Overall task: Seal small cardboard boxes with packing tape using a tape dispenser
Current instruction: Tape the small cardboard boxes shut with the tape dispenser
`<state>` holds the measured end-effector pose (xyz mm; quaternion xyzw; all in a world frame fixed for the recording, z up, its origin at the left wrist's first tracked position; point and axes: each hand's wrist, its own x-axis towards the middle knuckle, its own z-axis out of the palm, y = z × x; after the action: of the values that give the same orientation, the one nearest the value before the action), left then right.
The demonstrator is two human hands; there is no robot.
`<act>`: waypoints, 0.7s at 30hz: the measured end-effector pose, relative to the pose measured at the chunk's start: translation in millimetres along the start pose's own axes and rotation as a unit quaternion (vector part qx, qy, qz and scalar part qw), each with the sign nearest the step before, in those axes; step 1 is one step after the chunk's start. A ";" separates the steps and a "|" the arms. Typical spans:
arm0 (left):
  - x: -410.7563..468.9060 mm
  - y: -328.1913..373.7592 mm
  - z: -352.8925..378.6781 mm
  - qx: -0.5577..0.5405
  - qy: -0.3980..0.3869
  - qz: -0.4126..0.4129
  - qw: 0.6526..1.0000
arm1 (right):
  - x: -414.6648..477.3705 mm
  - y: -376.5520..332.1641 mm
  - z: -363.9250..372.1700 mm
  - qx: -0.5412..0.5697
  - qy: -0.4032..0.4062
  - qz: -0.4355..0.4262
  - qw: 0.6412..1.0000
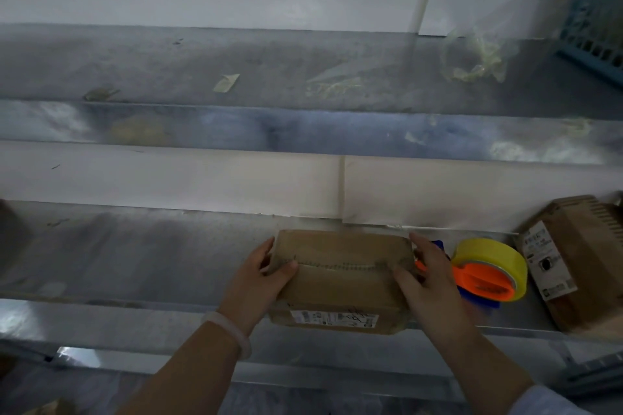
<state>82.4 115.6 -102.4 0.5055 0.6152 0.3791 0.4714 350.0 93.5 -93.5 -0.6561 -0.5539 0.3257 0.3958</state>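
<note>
A small brown cardboard box (340, 283) lies on the grey metal table (135, 256) in front of me, its top seam running left to right and a white label on its near side. My left hand (259, 280) grips the box's left end, thumb on top. My right hand (428, 283) grips the right end, thumb on the seam. Just right of the box stands the tape dispenser (488, 271), orange and blue with a yellow tape roll; neither hand touches it.
A second cardboard box (573, 263) with a white label lies tilted at the right edge. On the upper shelf (269, 71) lie scraps of used tape (475, 61), and a blue plastic basket (593, 20) stands at the far right.
</note>
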 end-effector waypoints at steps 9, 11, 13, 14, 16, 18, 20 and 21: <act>-39.4 -0.6 -5.5 -0.065 0.141 -0.030 0.987 | -13.1 -3.3 -13.1 0.005 -0.105 -0.065 0.992; -54.9 -1.9 -18.5 -0.084 0.210 -0.043 0.973 | -5.1 -12.6 -4.6 -0.031 -0.147 -0.117 0.982; -63.8 -3.4 -27.0 -0.104 0.253 -0.061 0.960 | 2.6 -22.7 4.9 -0.064 -0.164 -0.161 0.971; -76.2 -6.6 -41.6 -0.126 0.297 -0.068 0.944 | 4.5 -35.6 22.1 -0.074 -0.191 -0.196 0.959; -84.0 -8.3 -53.8 -0.153 0.327 -0.072 0.930 | 7.8 -47.0 42.3 -0.094 -0.200 -0.227 0.948; -96.4 -14.4 -74.1 -0.180 0.367 -0.083 0.909 | 5.2 -65.0 71.1 -0.088 -0.216 -0.267 0.935; -109.4 -22.4 -103.4 -0.210 0.404 -0.094 0.885 | -2.8 -84.2 102.4 -0.083 -0.240 -0.315 0.915; -115.3 -26.0 -119.8 -0.220 0.418 -0.097 0.876 | -6.1 -94.7 119.3 -0.087 -0.251 -0.336 0.904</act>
<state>-34.8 -1.3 -72.2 0.1208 0.7016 0.6329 0.3043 201.2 113.4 -66.9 -0.3596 -0.8487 0.2775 0.2709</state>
